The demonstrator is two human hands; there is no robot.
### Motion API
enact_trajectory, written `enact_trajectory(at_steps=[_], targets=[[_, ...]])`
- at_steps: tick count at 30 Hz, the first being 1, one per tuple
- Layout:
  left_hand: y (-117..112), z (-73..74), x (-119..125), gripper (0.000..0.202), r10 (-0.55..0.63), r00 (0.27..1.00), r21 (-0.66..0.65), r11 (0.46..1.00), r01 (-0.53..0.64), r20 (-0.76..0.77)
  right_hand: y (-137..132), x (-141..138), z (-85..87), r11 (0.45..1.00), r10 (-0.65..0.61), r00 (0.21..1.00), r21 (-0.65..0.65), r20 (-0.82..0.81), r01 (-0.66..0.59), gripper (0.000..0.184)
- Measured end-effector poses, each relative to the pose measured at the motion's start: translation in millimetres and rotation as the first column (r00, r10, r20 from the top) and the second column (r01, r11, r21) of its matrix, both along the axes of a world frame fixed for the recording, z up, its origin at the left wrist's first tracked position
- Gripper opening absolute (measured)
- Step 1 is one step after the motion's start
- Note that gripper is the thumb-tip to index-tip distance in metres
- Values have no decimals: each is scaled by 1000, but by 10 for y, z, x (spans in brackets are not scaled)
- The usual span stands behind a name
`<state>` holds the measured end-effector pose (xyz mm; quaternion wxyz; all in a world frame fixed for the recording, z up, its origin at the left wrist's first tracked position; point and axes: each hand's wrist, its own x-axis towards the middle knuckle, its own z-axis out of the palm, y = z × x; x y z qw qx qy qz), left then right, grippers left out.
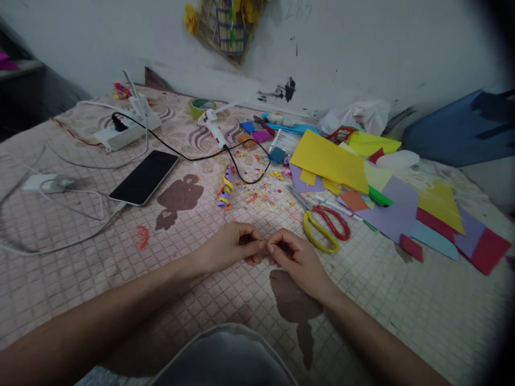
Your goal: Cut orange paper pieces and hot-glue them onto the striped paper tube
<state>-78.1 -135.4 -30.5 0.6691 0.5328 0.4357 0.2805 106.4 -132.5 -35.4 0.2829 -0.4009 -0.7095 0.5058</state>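
Hands: While the left hand (233, 246) and the right hand (300, 262) meet over the patterned cloth (229, 300), I record their fingertips as touching or nearly so.
Fingers: thumb and forefinger pressed together on each; anything pinched between the tips is too small for me to identify.
Scissors: I find the pair (311, 207) near the right hand, just beyond it, one handle yellow, one red.
Coil: a purple-and-yellow coil (226, 187) stands beyond the left hand, apart from it.
Scraps: small colored bits (263, 195) lie scattered between coil and scissors.
Far side: glue gun (215, 131), white, on its black cord.
Left side: phone (144, 178), dark screen up, cable attached.
Right side: overlapping colored sheets (330, 161).
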Motion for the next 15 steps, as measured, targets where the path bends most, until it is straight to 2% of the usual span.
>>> enact_trajectory(at_steps=[4,7,10,13,15], targets=[[-2,33,1,18,2,999,40,999,-4,34,11,-2,-6,989,25,995,-145,-96,-39,12],[-1,43,1,18,5,998,26,1000,-7,66,10,4,5,990,-13,989,-137,-144,-7,9],[-4,48,5,18,19,999,36,999,-21,46,-4,8,33,994,-84,993,57,-85,89,8],[-17,46,12,17,36,999,64,997,-36,5,-15,1,56,946,-112,994,306,7,104,9],[-27,41,15,17,40,999,81,996,-39,-15,-20,-4,60,908,-113,993,410,38,88,12]])
